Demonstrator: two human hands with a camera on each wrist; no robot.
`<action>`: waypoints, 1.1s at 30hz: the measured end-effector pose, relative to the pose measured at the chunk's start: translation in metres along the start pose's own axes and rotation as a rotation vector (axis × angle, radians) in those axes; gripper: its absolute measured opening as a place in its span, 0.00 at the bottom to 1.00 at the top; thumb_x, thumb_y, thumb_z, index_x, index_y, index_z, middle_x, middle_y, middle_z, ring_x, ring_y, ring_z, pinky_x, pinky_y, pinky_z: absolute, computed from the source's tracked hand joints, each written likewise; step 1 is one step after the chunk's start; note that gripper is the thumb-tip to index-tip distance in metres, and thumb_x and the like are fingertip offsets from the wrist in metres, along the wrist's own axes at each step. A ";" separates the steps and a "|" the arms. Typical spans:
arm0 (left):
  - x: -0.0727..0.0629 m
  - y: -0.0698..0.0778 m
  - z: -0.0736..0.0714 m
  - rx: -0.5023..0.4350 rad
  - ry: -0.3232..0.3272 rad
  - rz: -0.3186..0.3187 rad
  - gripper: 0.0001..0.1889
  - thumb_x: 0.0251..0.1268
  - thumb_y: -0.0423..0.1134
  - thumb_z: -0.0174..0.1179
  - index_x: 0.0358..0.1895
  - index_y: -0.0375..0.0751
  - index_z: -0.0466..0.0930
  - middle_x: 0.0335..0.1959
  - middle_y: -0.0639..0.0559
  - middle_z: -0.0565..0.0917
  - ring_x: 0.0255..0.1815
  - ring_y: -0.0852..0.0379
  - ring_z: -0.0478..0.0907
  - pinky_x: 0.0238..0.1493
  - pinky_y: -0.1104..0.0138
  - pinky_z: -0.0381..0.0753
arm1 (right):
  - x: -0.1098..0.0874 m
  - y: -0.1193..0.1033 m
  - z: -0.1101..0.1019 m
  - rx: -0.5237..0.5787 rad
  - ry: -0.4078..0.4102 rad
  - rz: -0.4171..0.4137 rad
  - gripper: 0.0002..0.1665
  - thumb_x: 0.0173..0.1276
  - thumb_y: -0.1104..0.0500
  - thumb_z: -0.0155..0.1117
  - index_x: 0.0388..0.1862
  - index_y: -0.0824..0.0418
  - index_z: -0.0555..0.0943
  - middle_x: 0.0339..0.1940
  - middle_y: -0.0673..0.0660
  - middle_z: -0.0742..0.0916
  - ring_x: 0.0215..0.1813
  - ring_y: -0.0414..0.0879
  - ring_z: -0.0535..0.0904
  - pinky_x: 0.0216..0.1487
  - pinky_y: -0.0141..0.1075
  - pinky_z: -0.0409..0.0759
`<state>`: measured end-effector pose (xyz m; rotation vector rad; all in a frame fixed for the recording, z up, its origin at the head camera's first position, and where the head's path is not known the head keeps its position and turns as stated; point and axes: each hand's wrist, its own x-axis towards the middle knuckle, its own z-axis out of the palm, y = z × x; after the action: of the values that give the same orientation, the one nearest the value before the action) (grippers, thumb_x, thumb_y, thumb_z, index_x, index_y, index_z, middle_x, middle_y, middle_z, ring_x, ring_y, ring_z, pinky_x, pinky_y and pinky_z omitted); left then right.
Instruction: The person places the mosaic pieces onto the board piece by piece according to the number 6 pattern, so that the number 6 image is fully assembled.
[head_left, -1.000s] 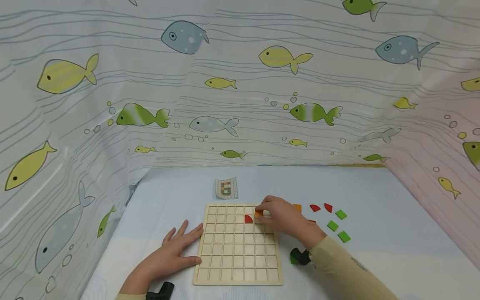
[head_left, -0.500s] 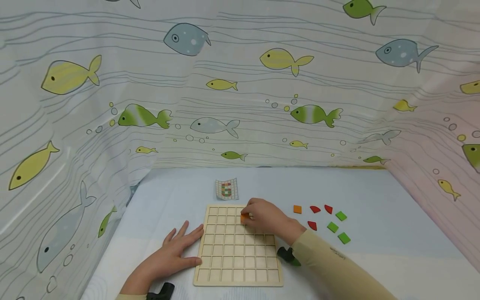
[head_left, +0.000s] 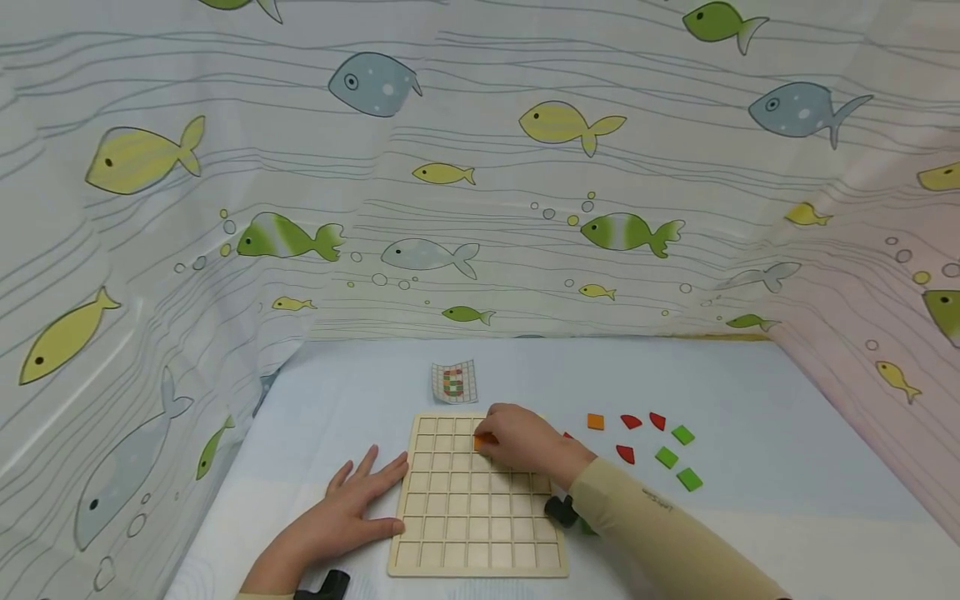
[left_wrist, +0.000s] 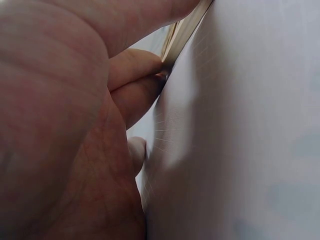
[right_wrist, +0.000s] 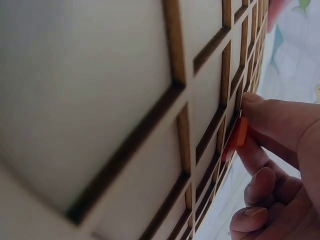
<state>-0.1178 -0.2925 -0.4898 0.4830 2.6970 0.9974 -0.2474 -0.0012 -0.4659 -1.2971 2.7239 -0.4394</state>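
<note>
One pale wooden board (head_left: 478, 506), ridged into square compartments, lay flat. The left hand (head_left: 351, 504), fingers spread, touched its left edge; the right hand (head_left: 521, 437) pinched an orange tile (right_wrist: 242, 133) at the far compartments. Green squares (head_left: 667, 457) and curved red wedges (head_left: 626, 454) lay right.
</note>
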 end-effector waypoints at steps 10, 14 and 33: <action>0.001 -0.001 0.001 0.014 0.001 0.002 0.44 0.60 0.62 0.64 0.75 0.43 0.64 0.77 0.52 0.59 0.79 0.35 0.35 0.70 0.38 0.26 | 0.003 -0.004 -0.001 0.023 -0.015 0.005 0.14 0.67 0.54 0.70 0.50 0.56 0.88 0.36 0.46 0.81 0.36 0.37 0.74 0.36 0.26 0.76; 0.002 -0.001 0.001 0.009 0.002 0.002 0.44 0.59 0.62 0.64 0.75 0.43 0.64 0.77 0.52 0.59 0.79 0.35 0.35 0.70 0.38 0.26 | 0.002 -0.006 -0.002 -0.064 -0.034 -0.001 0.14 0.69 0.52 0.69 0.50 0.53 0.88 0.36 0.47 0.80 0.37 0.39 0.75 0.35 0.27 0.76; 0.001 -0.002 0.000 0.016 0.003 -0.007 0.45 0.59 0.63 0.64 0.76 0.43 0.63 0.77 0.53 0.59 0.79 0.36 0.35 0.70 0.38 0.26 | -0.023 0.006 -0.010 0.097 -0.015 0.007 0.19 0.72 0.57 0.63 0.60 0.58 0.83 0.53 0.50 0.86 0.56 0.44 0.79 0.57 0.38 0.79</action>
<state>-0.1189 -0.2932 -0.4911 0.4753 2.7089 0.9767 -0.2389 0.0225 -0.4591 -1.2611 2.6575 -0.5514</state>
